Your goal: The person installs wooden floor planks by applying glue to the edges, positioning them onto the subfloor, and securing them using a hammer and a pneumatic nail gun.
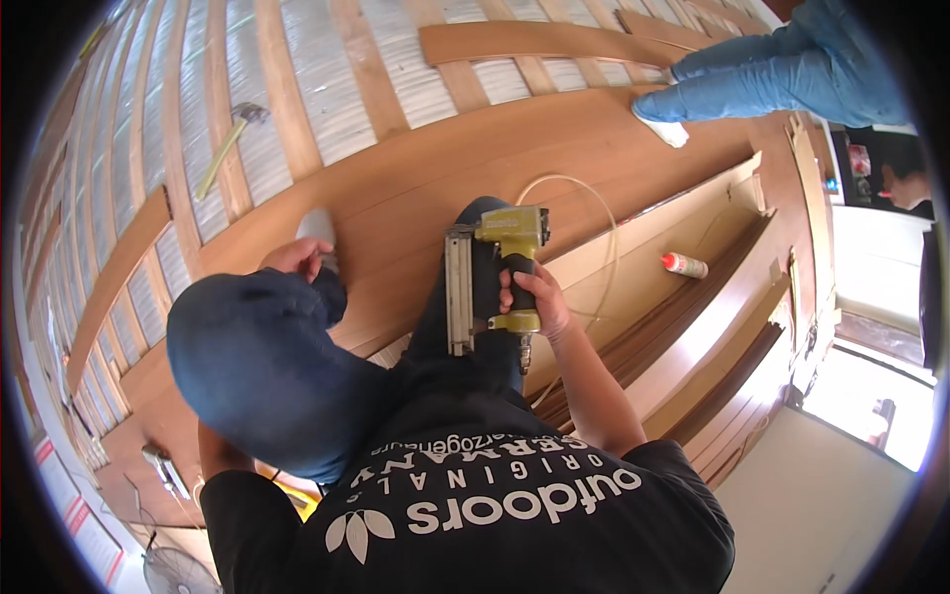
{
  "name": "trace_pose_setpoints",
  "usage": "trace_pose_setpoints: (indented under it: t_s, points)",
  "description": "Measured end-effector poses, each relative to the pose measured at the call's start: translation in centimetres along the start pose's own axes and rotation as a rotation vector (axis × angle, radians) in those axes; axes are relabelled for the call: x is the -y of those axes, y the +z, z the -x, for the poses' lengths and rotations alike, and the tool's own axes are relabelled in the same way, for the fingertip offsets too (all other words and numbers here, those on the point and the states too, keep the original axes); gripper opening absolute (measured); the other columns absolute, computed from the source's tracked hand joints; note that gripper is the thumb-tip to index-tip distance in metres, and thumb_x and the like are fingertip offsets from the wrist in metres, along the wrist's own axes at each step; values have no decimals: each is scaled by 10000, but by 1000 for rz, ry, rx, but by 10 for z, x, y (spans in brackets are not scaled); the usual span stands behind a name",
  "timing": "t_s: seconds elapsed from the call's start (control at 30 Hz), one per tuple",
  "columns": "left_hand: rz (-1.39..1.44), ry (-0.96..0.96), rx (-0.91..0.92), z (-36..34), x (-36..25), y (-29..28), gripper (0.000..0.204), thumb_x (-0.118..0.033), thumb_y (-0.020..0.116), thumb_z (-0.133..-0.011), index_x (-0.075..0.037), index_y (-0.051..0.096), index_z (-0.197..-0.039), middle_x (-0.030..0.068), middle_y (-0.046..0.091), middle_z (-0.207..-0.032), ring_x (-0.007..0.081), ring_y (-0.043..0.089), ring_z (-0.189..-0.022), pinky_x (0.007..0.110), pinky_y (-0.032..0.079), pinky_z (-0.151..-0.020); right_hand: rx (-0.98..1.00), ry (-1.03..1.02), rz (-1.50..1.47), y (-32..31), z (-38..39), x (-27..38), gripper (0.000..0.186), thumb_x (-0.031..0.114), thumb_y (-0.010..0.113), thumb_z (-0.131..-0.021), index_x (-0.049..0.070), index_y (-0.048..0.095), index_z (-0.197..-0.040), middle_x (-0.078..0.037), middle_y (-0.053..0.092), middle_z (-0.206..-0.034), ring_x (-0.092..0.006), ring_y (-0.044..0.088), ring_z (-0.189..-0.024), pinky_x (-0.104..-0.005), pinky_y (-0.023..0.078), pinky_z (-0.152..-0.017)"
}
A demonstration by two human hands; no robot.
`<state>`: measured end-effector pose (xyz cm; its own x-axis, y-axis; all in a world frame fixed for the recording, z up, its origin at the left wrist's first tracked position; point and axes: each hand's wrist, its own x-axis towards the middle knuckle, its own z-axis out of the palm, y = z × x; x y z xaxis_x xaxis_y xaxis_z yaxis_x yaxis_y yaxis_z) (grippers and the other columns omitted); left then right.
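My right hand [534,295] is wrapped round the black grip of a yellow-green nail gun [515,234]. The gun is held over my thigh, its long silver magazine standing to the left of the grip. A thin pale air hose [616,247] loops across the floor beyond it. My left hand [295,257] is low beside my light-coloured left foot [316,227], close to the edge of the laid brown floorboards [416,188]. Its fingers are curled in, and what they hold, if anything, is hidden.
Wooden battens [282,84] run over shiny foil sheeting ahead, with a hammer [233,144] lying across them. Loose boards [544,42] rest there too. To the right lie an opened carton of planks [683,297] and a red-capped bottle [685,265]. A co-worker's blue-trousered legs [752,84] stand at far right.
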<state>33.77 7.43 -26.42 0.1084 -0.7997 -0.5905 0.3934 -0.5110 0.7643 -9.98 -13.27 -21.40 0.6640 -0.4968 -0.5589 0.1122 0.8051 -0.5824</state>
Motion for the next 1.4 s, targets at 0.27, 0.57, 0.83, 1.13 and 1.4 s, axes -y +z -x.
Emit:
trace_pose_setpoints:
  t_s: [0.27,0.57,0.83,1.13,1.4]
  points:
    - [-210,-36,193,-77,-50,46,340,-338,530,-1073,-44,691,-1129,-28,546,-740,70,482,-695,235,388,-631,-120,143,146,14,5,25,210,173,646,-965,5,557,-1054,-119,642,-773,-233,652,-680,-356,578,-680]
    - [-585,311,-468,-192,30,-90,243,-187,550,-1056,-20,666,-1189,65,680,-912,142,631,-807,303,512,-730,-328,193,653,73,-85,95,355,124,750,-889,5,542,-1151,-64,613,-818,-175,643,-675,-315,549,-639]
    - [-707,228,-836,-229,20,-155,199,-158,616,-969,-74,679,-1138,136,700,-966,318,688,-862,432,547,-781,-230,221,862,136,-207,104,395,97,717,-881,25,534,-1223,-57,656,-909,-140,663,-785,-294,555,-755]
    - [-969,308,-909,-234,22,-136,193,-89,628,-944,-129,649,-1131,95,659,-935,328,681,-768,434,556,-662,-184,526,663,180,-351,89,584,48,670,-898,50,456,-1441,-77,677,-832,-159,660,-729,-317,569,-710]
    - [-990,255,-887,-235,15,-138,176,-81,657,-907,-149,671,-1069,69,651,-931,297,678,-740,406,563,-628,-206,625,737,182,-388,99,623,14,646,-873,37,454,-1465,-52,636,-942,-147,644,-725,-296,548,-696]
